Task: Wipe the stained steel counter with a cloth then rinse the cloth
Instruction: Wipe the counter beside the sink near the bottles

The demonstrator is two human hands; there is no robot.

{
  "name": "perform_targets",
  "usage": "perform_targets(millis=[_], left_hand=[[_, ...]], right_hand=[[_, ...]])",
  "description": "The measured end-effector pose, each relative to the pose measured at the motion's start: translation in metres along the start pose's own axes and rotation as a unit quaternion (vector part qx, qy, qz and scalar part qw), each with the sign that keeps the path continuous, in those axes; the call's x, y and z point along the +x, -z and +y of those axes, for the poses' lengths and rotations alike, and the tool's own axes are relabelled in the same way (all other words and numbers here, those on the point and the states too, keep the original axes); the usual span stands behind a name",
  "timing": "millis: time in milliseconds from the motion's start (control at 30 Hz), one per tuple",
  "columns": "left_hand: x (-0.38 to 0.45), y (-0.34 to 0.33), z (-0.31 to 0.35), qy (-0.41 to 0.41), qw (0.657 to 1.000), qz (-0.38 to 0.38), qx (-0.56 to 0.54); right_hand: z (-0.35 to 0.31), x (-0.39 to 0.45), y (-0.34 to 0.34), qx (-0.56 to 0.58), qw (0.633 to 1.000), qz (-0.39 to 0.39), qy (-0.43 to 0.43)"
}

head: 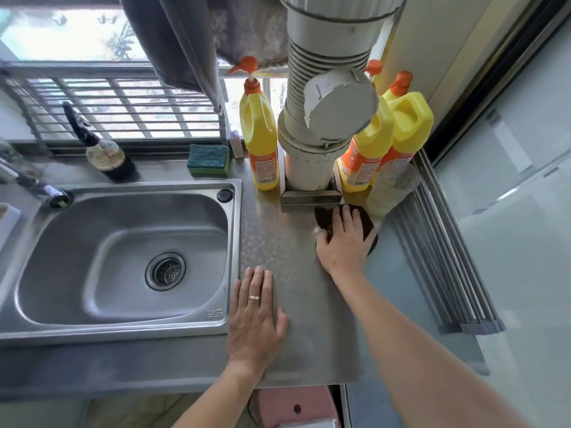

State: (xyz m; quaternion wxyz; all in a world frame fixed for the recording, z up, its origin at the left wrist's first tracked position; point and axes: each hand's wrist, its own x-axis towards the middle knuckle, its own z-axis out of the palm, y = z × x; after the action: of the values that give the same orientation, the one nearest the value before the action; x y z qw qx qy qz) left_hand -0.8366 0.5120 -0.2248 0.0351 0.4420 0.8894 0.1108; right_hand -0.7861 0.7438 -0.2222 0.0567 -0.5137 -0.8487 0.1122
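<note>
A dark brown cloth (324,216) lies flat on the steel counter (272,236) near the foot of the grey pipe. My right hand (344,239) presses down on the cloth with fingers spread, covering most of it. My left hand (255,316) rests flat on the counter by the sink's right rim, fingers together, holding nothing, with a ring on one finger. The steel sink (123,257) sits to the left, dry and bare, its tap (46,191) at the back left.
A wide grey pipe (321,118) rises from the counter's back. Yellow detergent bottles (259,131) (401,131) flank it, and a clear cup (392,186) stands right of the cloth. A green sponge (208,159) and dark bottle (108,159) sit behind the sink. A rolled rack (448,251) lines the right edge.
</note>
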Motion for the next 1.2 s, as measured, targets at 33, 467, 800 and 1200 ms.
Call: perform_targets(millis=[33,467,800,1200], left_hand=[[0.001,0.001,0.001,0.001,1.0,-0.002,-0.002],[0.0,-0.004,-0.003,-0.001,1.0,0.006,-0.022],[0.001,-0.001,0.002,0.0,0.999,0.022,-0.038],[-0.007,0.007,-0.007,-0.062,0.991,0.055,-0.104]], right_hand=[[-0.012,-0.007,-0.002,0.016,1.0,0.002,0.026],[0.094,-0.01,0.022,0.043,0.992,-0.039,0.116],[-0.014,-0.071,0.005,0.109,0.971,-0.084,0.193],[0.154,-0.145,0.06,0.18,0.982,0.04,0.038]])
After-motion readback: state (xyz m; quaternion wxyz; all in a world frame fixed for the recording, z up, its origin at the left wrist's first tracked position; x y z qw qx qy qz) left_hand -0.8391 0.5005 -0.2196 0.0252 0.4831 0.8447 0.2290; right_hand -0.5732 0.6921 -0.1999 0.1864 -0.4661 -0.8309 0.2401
